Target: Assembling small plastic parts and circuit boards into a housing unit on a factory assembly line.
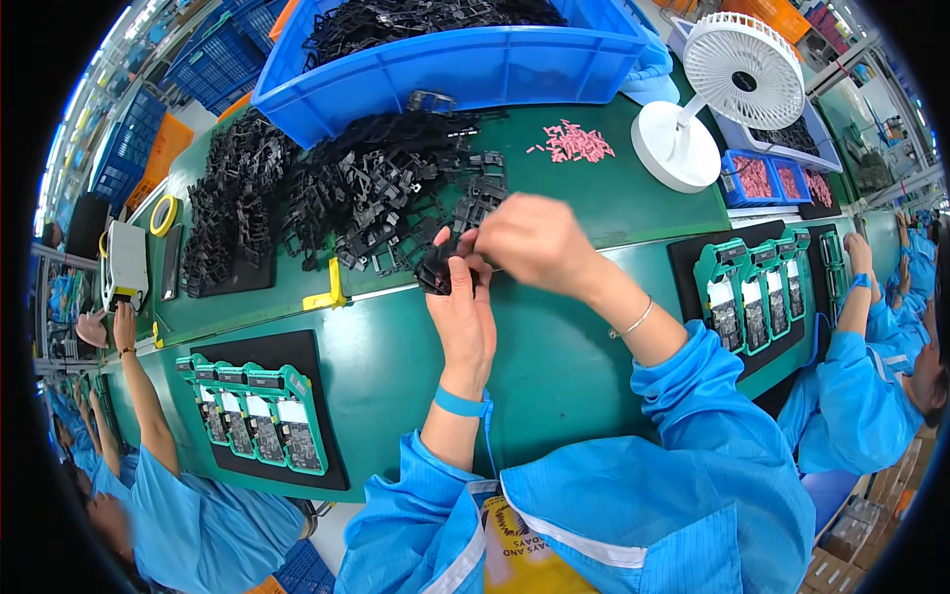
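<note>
My left hand (461, 315) is closed around a small black plastic frame part (435, 265), held just above the bench in front of the pile. Close beside it on the right is my right hand (534, 243), blurred by motion, with its fingers curled toward the part. Whatever its fingertips hold, if anything, is hidden. Beyond both hands spreads a heap of black plastic frames (381, 188). A loose pile of small pink pieces (574, 143) lies to the right of that heap.
A large blue bin (465, 67) of black parts stands at the back. Right of it is a white fan (683, 139). Black mats with green fixtures (259, 411) (757, 297) flank me. A yellow bracket (327, 287) marks the strip edge. Co-workers sit on both sides.
</note>
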Demonstrator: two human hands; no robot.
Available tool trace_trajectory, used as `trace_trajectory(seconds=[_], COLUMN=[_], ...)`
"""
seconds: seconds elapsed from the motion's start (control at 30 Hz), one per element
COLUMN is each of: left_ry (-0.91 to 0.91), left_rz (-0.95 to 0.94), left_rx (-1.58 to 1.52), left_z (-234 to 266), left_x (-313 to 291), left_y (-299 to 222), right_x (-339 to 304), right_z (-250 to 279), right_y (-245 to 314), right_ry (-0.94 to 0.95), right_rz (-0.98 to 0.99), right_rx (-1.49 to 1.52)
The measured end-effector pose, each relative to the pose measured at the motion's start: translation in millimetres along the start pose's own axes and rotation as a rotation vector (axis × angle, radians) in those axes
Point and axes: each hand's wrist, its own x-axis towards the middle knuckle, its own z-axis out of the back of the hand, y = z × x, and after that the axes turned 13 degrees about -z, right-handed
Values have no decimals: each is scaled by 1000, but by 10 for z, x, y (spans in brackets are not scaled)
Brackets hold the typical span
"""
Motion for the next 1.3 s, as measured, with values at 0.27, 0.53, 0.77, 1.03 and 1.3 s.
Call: trace_trajectory(seconds=[0.27,0.53,0.77,1.03,1.3], left_ry=[47,46,61,12,13], left_rz=[161,238,24,-152,-170], left_rx=[30,116,180,400,453], left_z=[2,-111,-18,-7,-35], left_x=[30,2,-25,-17,-41], left_y=[-62,-51,23,14,4], right_x=[158,185,38,-73,-135], right_z=[326,180,150,83,0], right_y=[-509,-1189,-478,122,160], right_ry=[90,134,5,-69,-156], right_rz=[-464,-386,-436,-124,-55], right_rx=[61,-459,-31,-264,-479])
